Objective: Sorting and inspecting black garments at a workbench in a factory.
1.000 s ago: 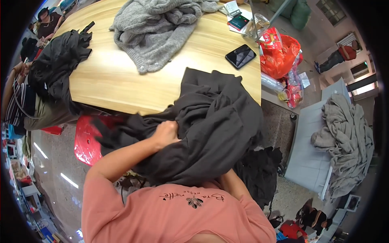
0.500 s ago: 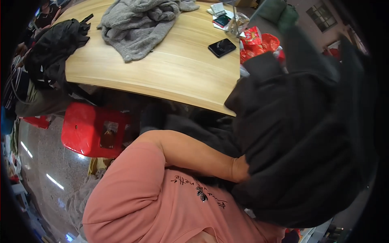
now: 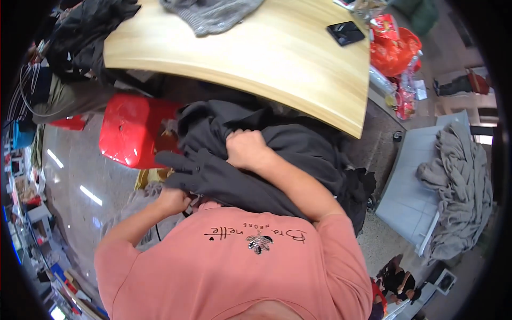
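A wooden table (image 3: 277, 48) is curving across the top, carrying a grey sweater (image 3: 213, 13) and a dark phone (image 3: 345, 32). A black bundle (image 3: 80, 32) is sitting on its left end. A red stool (image 3: 130, 130) is standing on the floor just left of the work, and red bags (image 3: 394, 45) are lying off the table's right corner. Farther right, a grey cloth (image 3: 458, 176) is draping over a pale platform (image 3: 413, 197).

A dark garment (image 3: 288, 160) is lying bunched in the person's lap below the table edge, charcoal, thick and deeply creased, spilling to the right. The right hand (image 3: 246, 149) is pressing on top of it, fingers clenched into a fold. The left hand (image 3: 172, 201) is gripping its lower left edge, fingers curled around the cloth. The garment is hiding the legs.
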`<act>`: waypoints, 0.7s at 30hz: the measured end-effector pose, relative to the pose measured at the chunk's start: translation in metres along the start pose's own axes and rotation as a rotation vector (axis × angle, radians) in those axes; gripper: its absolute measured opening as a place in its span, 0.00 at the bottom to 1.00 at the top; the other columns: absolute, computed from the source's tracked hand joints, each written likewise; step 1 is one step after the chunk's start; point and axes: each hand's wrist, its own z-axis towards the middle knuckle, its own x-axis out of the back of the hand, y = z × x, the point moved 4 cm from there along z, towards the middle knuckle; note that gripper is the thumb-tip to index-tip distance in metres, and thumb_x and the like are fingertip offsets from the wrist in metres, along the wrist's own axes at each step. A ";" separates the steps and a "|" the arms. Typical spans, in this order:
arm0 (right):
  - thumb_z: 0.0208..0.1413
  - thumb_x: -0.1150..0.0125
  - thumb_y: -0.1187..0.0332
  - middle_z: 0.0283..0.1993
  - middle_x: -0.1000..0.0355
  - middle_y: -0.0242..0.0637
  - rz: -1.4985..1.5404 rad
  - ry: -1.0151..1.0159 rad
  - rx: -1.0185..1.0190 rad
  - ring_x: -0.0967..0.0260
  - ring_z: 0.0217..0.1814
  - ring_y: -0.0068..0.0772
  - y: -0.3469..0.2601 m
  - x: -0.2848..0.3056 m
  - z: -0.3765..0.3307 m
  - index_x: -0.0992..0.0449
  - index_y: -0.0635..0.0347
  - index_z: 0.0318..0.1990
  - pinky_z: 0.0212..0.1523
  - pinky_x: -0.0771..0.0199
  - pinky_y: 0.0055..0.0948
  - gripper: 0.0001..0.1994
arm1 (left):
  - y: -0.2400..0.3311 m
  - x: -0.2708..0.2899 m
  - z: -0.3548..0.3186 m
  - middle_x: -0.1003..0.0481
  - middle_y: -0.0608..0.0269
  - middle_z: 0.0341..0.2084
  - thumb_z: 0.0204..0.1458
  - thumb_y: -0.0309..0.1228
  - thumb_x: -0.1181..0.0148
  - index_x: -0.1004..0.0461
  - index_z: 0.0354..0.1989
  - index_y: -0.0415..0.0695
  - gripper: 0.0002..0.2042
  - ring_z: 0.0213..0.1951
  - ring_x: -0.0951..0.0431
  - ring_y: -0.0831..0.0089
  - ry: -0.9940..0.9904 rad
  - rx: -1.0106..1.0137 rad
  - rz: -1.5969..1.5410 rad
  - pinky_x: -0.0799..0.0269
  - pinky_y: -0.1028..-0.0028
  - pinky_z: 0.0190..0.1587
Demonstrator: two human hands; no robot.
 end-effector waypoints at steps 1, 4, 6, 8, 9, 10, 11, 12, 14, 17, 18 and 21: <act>0.38 0.39 0.53 0.36 0.31 0.49 0.016 0.045 0.038 0.31 0.38 0.47 -0.004 0.012 -0.003 0.31 0.71 0.40 0.37 0.31 0.39 0.28 | 0.011 0.024 -0.007 0.28 0.53 0.22 0.39 0.27 0.42 0.28 0.27 0.42 0.06 0.31 0.27 0.56 0.189 -0.038 -0.090 0.32 0.64 0.33; 0.33 0.33 0.58 0.37 0.32 0.48 0.074 0.003 0.062 0.33 0.40 0.46 0.002 0.029 -0.010 0.36 0.71 0.45 0.39 0.32 0.39 0.32 | 0.059 0.099 0.002 0.30 0.59 0.17 0.37 0.21 0.41 0.31 0.22 0.41 0.04 0.20 0.30 0.62 0.794 -0.324 -0.165 0.35 0.70 0.24; 0.33 0.33 0.61 0.41 0.32 0.49 0.234 -0.002 0.245 0.33 0.43 0.47 0.011 0.033 -0.017 0.36 0.70 0.48 0.44 0.33 0.38 0.32 | 0.082 0.120 0.028 0.29 0.57 0.22 0.35 0.21 0.39 0.29 0.27 0.39 0.09 0.26 0.29 0.61 0.818 -0.429 -0.289 0.33 0.70 0.29; 0.34 0.32 0.64 0.46 0.32 0.49 0.550 0.135 0.302 0.34 0.48 0.46 0.044 0.038 -0.026 0.35 0.66 0.50 0.48 0.35 0.34 0.32 | 0.094 0.106 0.066 0.29 0.56 0.30 0.35 0.26 0.37 0.29 0.35 0.39 0.15 0.36 0.30 0.58 0.683 -0.557 -0.115 0.35 0.66 0.38; 0.35 0.33 0.65 0.47 0.32 0.48 0.699 0.041 0.204 0.35 0.50 0.45 0.058 0.044 -0.030 0.33 0.64 0.49 0.50 0.37 0.31 0.29 | 0.094 0.091 0.075 0.30 0.58 0.30 0.34 0.26 0.37 0.29 0.35 0.40 0.16 0.36 0.30 0.59 0.621 -0.580 -0.058 0.35 0.67 0.38; 0.38 0.35 0.68 0.42 0.30 0.45 0.744 0.105 0.143 0.33 0.45 0.42 0.073 0.039 -0.035 0.28 0.64 0.40 0.46 0.35 0.30 0.19 | 0.095 0.078 0.080 0.31 0.59 0.29 0.33 0.27 0.37 0.29 0.35 0.41 0.16 0.36 0.31 0.60 0.559 -0.603 0.000 0.36 0.67 0.37; 0.39 0.37 0.70 0.41 0.29 0.44 0.578 0.106 0.078 0.32 0.42 0.39 0.085 0.034 -0.039 0.28 0.65 0.36 0.43 0.34 0.29 0.14 | 0.095 0.071 0.079 0.31 0.60 0.28 0.33 0.26 0.38 0.29 0.34 0.41 0.15 0.35 0.31 0.61 0.446 -0.628 0.028 0.36 0.67 0.36; 0.40 0.39 0.73 0.39 0.29 0.42 0.412 0.104 0.017 0.32 0.39 0.36 0.094 0.028 -0.043 0.29 0.66 0.32 0.40 0.34 0.28 0.10 | 0.093 0.063 0.077 0.32 0.62 0.26 0.32 0.26 0.38 0.29 0.33 0.42 0.15 0.33 0.31 0.62 0.333 -0.649 0.059 0.36 0.68 0.34; 0.41 0.40 0.74 0.37 0.29 0.41 0.571 0.212 -0.008 0.32 0.36 0.34 0.099 0.020 -0.043 0.30 0.66 0.30 0.38 0.34 0.26 0.08 | 0.084 0.055 0.076 0.33 0.62 0.23 0.31 0.25 0.40 0.30 0.30 0.41 0.13 0.30 0.31 0.62 0.360 -0.691 -0.027 0.36 0.66 0.32; 0.42 0.43 0.77 0.33 0.30 0.40 0.811 0.367 0.041 0.33 0.33 0.31 0.090 0.028 -0.043 0.32 0.66 0.27 0.35 0.35 0.24 0.05 | 0.078 0.051 0.076 0.33 0.58 0.19 0.34 0.27 0.40 0.31 0.27 0.40 0.10 0.26 0.31 0.59 0.299 -0.609 -0.132 0.36 0.65 0.29; 0.43 0.43 0.78 0.32 0.30 0.40 0.897 0.413 0.105 0.34 0.33 0.30 0.083 0.033 -0.043 0.33 0.66 0.28 0.34 0.35 0.23 0.05 | 0.077 0.050 0.076 0.33 0.58 0.19 0.34 0.27 0.40 0.31 0.27 0.40 0.10 0.26 0.31 0.59 0.300 -0.598 -0.134 0.36 0.65 0.29; 0.43 0.41 0.74 0.31 0.31 0.41 0.472 0.404 0.079 0.33 0.33 0.37 0.071 0.031 -0.031 0.31 0.63 0.29 0.33 0.34 0.30 0.06 | 0.074 0.050 0.078 0.32 0.56 0.20 0.38 0.28 0.40 0.31 0.27 0.40 0.09 0.27 0.30 0.56 0.262 -0.528 -0.209 0.35 0.64 0.29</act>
